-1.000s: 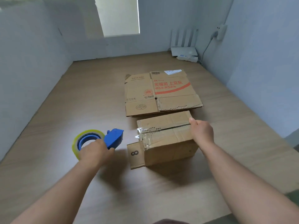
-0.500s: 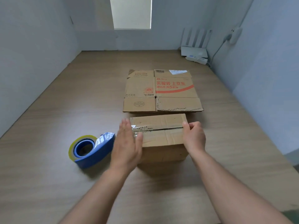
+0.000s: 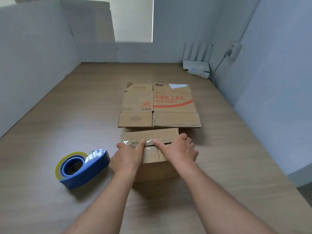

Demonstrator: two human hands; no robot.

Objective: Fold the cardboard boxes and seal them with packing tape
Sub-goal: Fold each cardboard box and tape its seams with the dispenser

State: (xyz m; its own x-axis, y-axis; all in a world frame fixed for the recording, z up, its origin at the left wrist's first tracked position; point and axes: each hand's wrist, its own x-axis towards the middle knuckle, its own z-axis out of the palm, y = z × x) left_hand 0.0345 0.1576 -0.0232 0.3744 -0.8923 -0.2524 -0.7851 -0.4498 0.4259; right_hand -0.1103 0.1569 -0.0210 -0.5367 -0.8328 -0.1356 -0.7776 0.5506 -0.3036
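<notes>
A small brown cardboard box (image 3: pixel 157 173) stands on the wooden table in front of me, its top flaps closed and a strip of clear tape (image 3: pixel 148 142) along the seam. My left hand (image 3: pixel 126 157) rests on the box's left end with its thumb pressing on the tape. My right hand (image 3: pixel 179 151) lies over the right end, thumb also pressing the tape, fingers over the far right corner. The two thumbs nearly meet at mid-seam. A blue tape dispenser (image 3: pixel 81 169) with a yellowish roll lies on the table to the left, touched by neither hand.
A flattened printed cardboard box (image 3: pixel 158 105) lies just behind the small box. A white router (image 3: pixel 196 65) and a power strip sit at the far right corner. Grey walls enclose the table on the left, back and right.
My left hand put down the tape dispenser, moved right to the box's left side, then onto its top. Both thumbs have slid onto the taped seam.
</notes>
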